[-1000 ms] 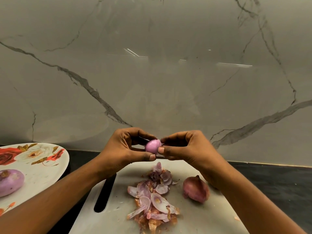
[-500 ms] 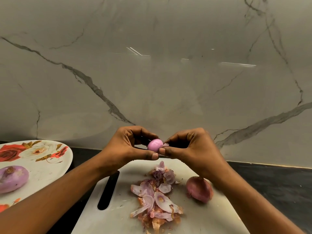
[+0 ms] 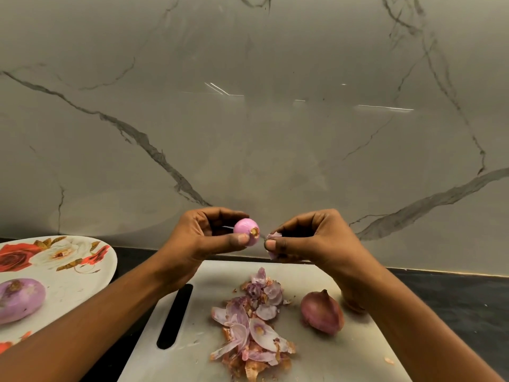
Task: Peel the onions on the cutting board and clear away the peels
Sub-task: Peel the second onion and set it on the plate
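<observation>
My left hand (image 3: pixel 209 235) holds a small peeled pink onion (image 3: pixel 246 231) between thumb and fingers, above the far edge of the white cutting board (image 3: pixel 344 359). Just to its right, my right hand (image 3: pixel 308 238) pinches a torn strip of purple peel (image 3: pixel 272 238). A pile of purple and brown peels (image 3: pixel 253 323) lies in the middle of the board. An unpeeled reddish onion (image 3: pixel 322 312) rests on the board right of the pile, beside my right forearm.
A floral plate (image 3: pixel 71 268) at the left holds a peeled purple onion (image 3: pixel 19 300). The board has a dark handle slot (image 3: pixel 175 317) on its left. A marble wall (image 3: pixel 248 119) rises behind the dark counter (image 3: pixel 454 296).
My hands have drawn apart: the right hand has pulled a strip of peel off the small onion, which the left hand still holds.
</observation>
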Available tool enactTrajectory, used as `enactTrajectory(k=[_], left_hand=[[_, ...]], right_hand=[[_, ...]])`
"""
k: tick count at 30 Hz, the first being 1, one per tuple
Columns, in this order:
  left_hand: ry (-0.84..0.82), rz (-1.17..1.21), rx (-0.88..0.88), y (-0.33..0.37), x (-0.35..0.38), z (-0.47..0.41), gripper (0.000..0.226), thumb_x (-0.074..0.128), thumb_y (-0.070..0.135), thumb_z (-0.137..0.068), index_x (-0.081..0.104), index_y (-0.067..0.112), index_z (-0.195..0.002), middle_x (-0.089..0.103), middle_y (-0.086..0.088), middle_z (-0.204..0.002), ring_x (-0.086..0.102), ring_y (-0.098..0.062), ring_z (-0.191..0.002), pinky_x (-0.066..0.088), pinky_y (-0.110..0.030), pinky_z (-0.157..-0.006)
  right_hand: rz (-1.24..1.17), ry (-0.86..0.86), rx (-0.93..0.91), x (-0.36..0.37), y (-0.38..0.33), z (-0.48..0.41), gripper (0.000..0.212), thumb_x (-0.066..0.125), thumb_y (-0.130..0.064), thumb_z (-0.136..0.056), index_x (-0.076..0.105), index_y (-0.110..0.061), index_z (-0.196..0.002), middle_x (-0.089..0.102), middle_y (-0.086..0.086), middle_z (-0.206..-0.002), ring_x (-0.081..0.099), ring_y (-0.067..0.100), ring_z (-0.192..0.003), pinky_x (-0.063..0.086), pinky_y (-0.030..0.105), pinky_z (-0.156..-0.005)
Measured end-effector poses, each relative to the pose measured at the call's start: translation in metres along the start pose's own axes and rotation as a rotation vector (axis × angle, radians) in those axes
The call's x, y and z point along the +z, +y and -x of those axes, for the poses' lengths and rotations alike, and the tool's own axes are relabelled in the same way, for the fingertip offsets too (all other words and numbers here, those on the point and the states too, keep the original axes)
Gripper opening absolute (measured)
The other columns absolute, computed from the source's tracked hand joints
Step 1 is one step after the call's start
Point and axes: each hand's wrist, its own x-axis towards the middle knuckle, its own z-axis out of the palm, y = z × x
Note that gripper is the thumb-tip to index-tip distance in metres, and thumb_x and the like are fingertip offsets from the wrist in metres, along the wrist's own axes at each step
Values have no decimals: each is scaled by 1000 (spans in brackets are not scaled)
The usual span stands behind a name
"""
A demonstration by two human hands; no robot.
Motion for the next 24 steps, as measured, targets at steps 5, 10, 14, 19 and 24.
enactTrajectory(k=[5, 10, 14, 19, 24], left_hand=[[-23, -56, -12, -2, 3, 3, 48, 87, 9, -71, 74, 8, -117, 79, -11, -110, 77, -30, -104, 65, -40, -88], [-28, -46, -32, -3, 3, 1, 44, 86, 11, -73, 75, 6, -115, 79, -14, -109, 77, -34, -103, 64, -46, -90], [-29, -37, -51, -4, 3, 1, 41, 85, 14, -75, 76, 6, -114, 79, -15, -108, 77, -33, -103, 65, -44, -88], [-32, 0, -59, -3, 4, 1, 41, 83, 13, -73, 76, 4, -112, 79, -15, -106, 77, -31, -99, 65, -35, -81], [-34, 78, -77, 1, 4, 1, 36, 78, 12, -76, 75, 2, -111, 79, -16, -107, 78, -29, -97, 64, -32, -78]], right_hand=[[159, 22, -38, 2, 9, -4, 27, 91, -9, -80, 83, -10, -105, 82, 7, -91, 81, 25, -86, 67, 39, -83], [278, 36, -142, 10, 9, -2, 36, 89, -18, -82, 81, -21, -118, 83, -7, -101, 79, 8, -93, 66, 34, -85], [317, 65, -195, 11, 11, -1, 24, 86, -22, -85, 84, -23, -109, 82, -11, -93, 78, 7, -86, 65, 27, -77], [317, 84, -248, 10, 14, -3, 16, 82, -19, -90, 85, -20, -106, 82, -8, -88, 78, 10, -80, 64, 26, -73], [378, 110, -268, 16, 17, -4, 11, 72, -22, -99, 81, -23, -107, 78, -11, -87, 75, 2, -81, 59, 17, -72]])
